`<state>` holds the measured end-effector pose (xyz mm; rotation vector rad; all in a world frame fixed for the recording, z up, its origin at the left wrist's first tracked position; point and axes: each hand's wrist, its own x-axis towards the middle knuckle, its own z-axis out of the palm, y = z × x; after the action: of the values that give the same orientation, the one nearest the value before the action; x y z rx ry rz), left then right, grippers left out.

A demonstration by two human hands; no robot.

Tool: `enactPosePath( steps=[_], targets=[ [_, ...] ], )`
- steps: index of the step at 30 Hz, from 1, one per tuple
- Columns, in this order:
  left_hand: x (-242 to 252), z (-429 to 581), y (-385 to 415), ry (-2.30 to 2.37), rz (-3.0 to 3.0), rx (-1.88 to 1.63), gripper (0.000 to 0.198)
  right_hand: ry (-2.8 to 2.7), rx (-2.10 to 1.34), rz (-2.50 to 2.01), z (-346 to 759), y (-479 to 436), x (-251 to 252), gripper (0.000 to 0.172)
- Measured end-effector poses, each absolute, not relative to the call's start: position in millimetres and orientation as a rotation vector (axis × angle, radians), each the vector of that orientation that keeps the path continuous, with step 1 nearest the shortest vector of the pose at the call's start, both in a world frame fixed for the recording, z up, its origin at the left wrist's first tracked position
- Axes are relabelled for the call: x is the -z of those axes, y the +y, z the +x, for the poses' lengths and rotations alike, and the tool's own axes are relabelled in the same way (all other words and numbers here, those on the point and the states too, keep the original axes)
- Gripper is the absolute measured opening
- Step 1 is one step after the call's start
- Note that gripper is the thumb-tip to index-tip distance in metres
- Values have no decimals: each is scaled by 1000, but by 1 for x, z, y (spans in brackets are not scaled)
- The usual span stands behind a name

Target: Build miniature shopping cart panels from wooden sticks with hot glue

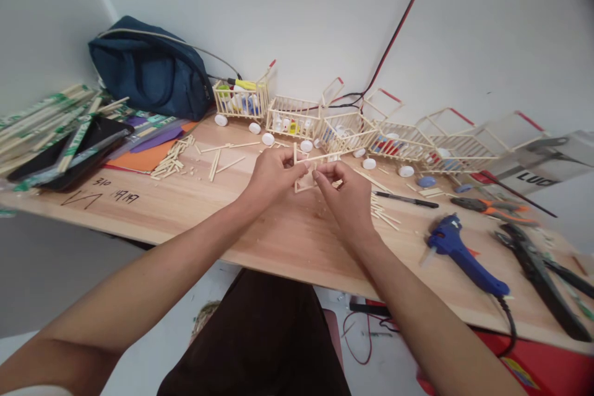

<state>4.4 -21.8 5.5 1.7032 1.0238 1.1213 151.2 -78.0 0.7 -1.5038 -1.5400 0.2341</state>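
Left hand [273, 173] and right hand [347, 198] pinch a stick frame [320, 159], half hidden in their grip; stick carts [297, 116] behind hold blurry coloured bits [245, 103].

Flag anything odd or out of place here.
Loose sticks lie scattered around the frame that the left hand and right hand hold, and the glue gun lies on its side near the table edge. Nothing looks broken.

Both hands, left [273, 174] and right [346, 195], pinch a small stick frame [309, 173] above the desk [278, 235], near its middle.
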Motion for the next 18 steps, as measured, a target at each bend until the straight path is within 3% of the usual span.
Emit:
enactPosePath(
  steps=[18],
  targets=[
    [-4, 8, -25, 1016, 1705, -1127, 12, -1603, -56, -1639, 154, -74, 5, 14]
  ],
)
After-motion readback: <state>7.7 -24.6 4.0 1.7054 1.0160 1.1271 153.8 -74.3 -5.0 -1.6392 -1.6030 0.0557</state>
